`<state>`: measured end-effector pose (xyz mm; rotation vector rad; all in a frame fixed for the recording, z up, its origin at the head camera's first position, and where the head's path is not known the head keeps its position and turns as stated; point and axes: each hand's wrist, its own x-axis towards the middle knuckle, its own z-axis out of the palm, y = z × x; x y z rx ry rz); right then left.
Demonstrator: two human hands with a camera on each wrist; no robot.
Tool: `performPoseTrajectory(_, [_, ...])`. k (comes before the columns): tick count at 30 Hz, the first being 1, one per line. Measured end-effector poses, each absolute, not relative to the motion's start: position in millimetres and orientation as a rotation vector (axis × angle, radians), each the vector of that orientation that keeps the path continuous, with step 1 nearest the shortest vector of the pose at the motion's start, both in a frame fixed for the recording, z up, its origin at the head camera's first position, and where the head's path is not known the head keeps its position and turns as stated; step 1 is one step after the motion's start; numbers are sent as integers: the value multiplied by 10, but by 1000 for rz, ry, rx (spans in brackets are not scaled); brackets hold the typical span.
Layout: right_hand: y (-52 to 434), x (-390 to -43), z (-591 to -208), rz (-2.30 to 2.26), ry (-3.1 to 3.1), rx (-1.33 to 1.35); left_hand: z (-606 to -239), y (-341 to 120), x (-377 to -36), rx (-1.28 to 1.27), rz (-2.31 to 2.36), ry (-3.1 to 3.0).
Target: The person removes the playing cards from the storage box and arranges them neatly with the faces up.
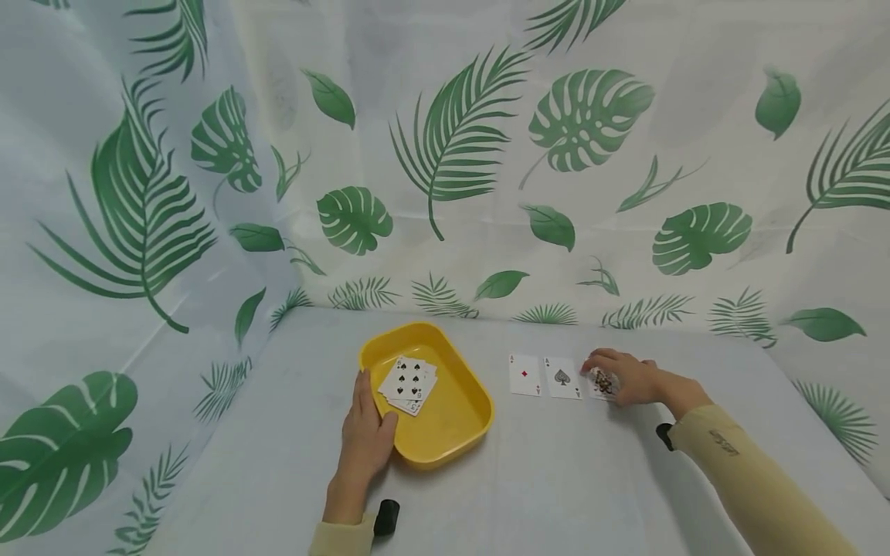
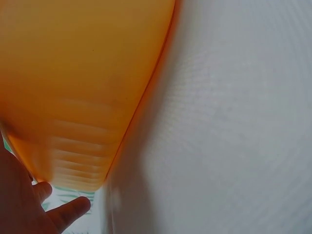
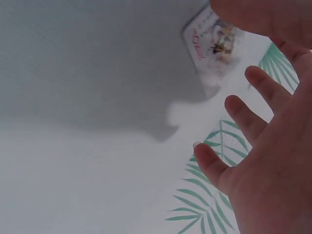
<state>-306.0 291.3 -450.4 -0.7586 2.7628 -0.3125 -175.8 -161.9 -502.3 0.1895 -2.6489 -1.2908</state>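
My left hand (image 1: 367, 432) rests along the near left side of a yellow plastic tray (image 1: 455, 417), its fingers extended against the outer wall and thumb by the rim. The left wrist view shows the tray's outer wall (image 2: 83, 97) close up. Inside the tray is a small pile of playing cards (image 1: 409, 384), a six of spades on top. At the right, my right hand (image 1: 634, 378) holds a joker card (image 1: 602, 384) between thumb and fingers, at the table surface. Beside it lie the ace of spades (image 1: 562, 378) and the ace of diamonds (image 1: 524, 374), face up.
A white cloth (image 1: 549, 471) covers the table. Behind and to the left hang white curtains (image 1: 473, 255) printed with green leaves. The two aces and the joker form a row to the right of the tray.
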Motion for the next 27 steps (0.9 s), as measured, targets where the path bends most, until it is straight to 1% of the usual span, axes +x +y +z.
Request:
performPoseTrajectory(6, [2804,-3099,-4328,-420,2873,-796,-5019,-1644,-1764,184,-1283,-2642])
performPoseTrajectory(14, [2454,-3148,-4201,-518,2955,-1028,-5027,-1683,-1744,218,-1285,-2657])
performPoseTrajectory(19, [2129,-3162,-4123,-539,2963,-1156,-5028,-1677,-1756,227,-1301,-2659])
performPoseTrajectory(27, [1441,-3096,-3968,-586,2865,-1367,-5025,-1637,-1785,199,-1299,-2653])
